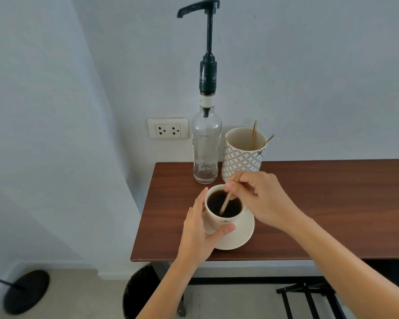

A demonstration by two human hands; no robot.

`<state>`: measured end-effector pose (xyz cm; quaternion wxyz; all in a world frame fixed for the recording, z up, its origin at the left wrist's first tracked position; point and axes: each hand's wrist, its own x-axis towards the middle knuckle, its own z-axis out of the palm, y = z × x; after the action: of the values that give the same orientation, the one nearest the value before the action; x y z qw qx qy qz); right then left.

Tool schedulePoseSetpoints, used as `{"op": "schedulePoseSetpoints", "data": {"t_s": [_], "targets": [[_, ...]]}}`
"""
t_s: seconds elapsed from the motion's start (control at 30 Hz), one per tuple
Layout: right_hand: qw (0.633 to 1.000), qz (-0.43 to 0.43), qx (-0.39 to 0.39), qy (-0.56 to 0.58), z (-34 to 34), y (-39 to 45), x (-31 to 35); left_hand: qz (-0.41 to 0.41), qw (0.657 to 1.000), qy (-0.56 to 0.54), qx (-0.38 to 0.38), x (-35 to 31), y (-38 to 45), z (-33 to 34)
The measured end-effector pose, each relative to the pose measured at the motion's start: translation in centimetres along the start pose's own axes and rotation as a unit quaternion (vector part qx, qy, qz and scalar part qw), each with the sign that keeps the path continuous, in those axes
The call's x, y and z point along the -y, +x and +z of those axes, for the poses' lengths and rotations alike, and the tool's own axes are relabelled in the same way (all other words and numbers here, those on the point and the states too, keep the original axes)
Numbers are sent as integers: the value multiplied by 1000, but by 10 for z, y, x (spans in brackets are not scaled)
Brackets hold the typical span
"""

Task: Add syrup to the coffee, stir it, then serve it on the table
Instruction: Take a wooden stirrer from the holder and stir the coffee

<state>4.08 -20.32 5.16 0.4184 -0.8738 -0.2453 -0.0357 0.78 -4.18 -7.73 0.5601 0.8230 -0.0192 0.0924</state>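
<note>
A cream cup [224, 218] full of dark coffee stands on a cream saucer [242, 236] near the left front corner of the brown table [320, 203]. My left hand [199, 231] wraps around the cup's left side, thumb on its front. My right hand [258, 196] pinches a wooden stir stick [226, 202] whose lower end dips into the coffee. Behind the cup stands a clear glass syrup bottle [205, 146] with a tall black pump, its spout pointing left; the bottle looks nearly empty.
A patterned cup [242, 157] holding a few wooden sticks stands right of the bottle against the wall. A wall socket [168, 128] sits left of the bottle. Below the table are a dark round bin [141, 293] and a black rack [313, 300].
</note>
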Motion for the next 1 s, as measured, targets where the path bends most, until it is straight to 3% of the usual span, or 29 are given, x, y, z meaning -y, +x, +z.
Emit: {"op": "schedulePoseSetpoints", "data": {"t_s": [0.13,0.27,0.43,0.53,0.67,0.77,0.9,1.0], "targets": [[998,-31,-51,-15,7,18,-3,-2,1000,5,-1,1,1,0],[993,4,-51,-109,-13,16,-16,-4,1000,1,-2,-1,0,0],[1000,6,16,-20,-6,1,-2,0,1000,4,-2,-1,0,0],[999,-28,-19,6,9,10,3,1,1000,9,-3,0,0,-1],[995,-29,-76,-60,-2,19,-9,-4,1000,12,-4,-2,0,-1],[992,0,-56,-110,-16,10,-14,-6,1000,8,-5,-3,0,0],[1000,4,-9,-25,-5,-5,-3,-1,1000,5,-4,-2,0,0],[998,-42,-40,8,11,1,3,3,1000,12,-6,-2,0,-1]]}}
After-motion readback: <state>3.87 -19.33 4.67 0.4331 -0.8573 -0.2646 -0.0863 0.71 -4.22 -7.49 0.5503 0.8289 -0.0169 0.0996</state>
